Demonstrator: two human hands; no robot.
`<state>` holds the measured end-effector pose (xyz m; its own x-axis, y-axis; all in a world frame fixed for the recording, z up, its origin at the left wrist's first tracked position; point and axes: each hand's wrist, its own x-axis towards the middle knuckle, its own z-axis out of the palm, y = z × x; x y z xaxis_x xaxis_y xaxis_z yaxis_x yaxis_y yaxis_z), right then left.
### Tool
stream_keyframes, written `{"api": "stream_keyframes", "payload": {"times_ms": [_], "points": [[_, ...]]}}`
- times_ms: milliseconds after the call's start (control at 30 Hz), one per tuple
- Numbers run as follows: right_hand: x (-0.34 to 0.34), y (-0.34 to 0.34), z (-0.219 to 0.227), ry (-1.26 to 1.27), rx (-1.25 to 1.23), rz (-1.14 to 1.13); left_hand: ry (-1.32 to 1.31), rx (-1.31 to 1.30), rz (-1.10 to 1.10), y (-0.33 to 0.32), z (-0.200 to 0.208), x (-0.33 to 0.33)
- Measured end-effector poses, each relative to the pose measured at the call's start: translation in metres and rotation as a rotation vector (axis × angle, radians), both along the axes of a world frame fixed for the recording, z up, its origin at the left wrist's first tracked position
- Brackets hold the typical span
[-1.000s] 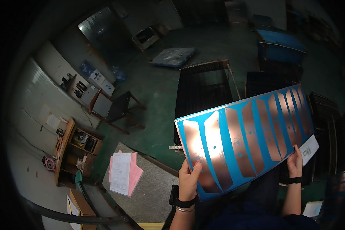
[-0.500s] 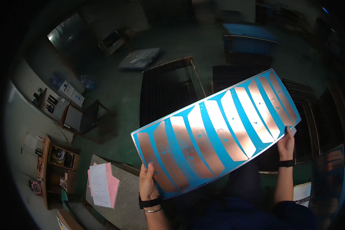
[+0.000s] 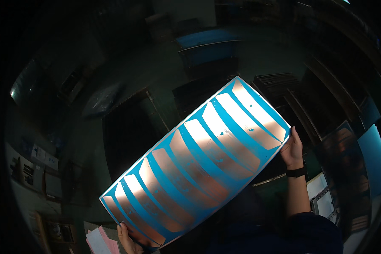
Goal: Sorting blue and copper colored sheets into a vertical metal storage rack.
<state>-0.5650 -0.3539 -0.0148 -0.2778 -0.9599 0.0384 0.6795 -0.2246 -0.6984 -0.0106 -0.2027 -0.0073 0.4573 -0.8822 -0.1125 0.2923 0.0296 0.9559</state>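
Note:
A long rectangular panel [image 3: 190, 158], coppery with blue bands between its shapes, is held up slantwise before me. Its far right end sits higher in view than its near left end. My left hand [image 3: 129, 242] grips the lower left corner, thumb on the face and the other fingers mostly hidden behind. At the right edge my right hand [image 3: 293, 149] grasps the corner, a black band around its wrist. Bright light glares off the coppery shapes. The panel's back is hidden.
Blue and coppery sheets [image 3: 373, 158] stand at the right. White papers or binders [image 3: 319, 192] lie beside my right forearm. Pink and white papers [image 3: 100, 241] rest at lower left. Dark racks [image 3: 135, 127] stand beyond the panel, and a blue-topped table [image 3: 207, 40] farther back.
My view has swung to the right, so the room has shifted left. The panel, still in both hands, now tilts more steeply and sits lower left in view.

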Motion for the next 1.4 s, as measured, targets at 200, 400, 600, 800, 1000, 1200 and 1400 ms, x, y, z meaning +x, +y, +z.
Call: {"api": "stream_keyframes", "payload": {"times_ms": [200, 400, 600, 800, 1000, 1200, 1400], "points": [[0.000, 0.005, 0.010, 0.005, 0.001, 0.024, 0.069, 0.399, 0.187, 0.004, 0.003, 0.006], [0.010, 0.003, 0.016, 0.022, 0.015, 0.020, -0.107, 0.400, 0.235, 0.008, 0.016, 0.003], [0.000, 0.007, 0.015, 0.153, -0.004, 0.002, -0.123, 0.337, 0.278, 0.010, 0.020, 0.008], [-0.007, 0.009, 0.009, 0.302, -0.002, 0.057, -0.163, 0.246, 0.497, 0.008, 0.023, -0.001], [-0.009, -0.008, 0.038, 0.482, 0.059, 0.227, -0.360, 0.087, 0.648, 0.014, 0.005, 0.047], [-0.013, -0.033, 0.045, 0.490, -0.142, 0.058, -0.312, -0.397, 0.246, 0.000, 0.034, 0.054], [0.019, -0.053, -0.011, 0.132, -0.521, 0.239, -0.353, -0.559, 0.190, -0.027, 0.021, 0.050]]}}
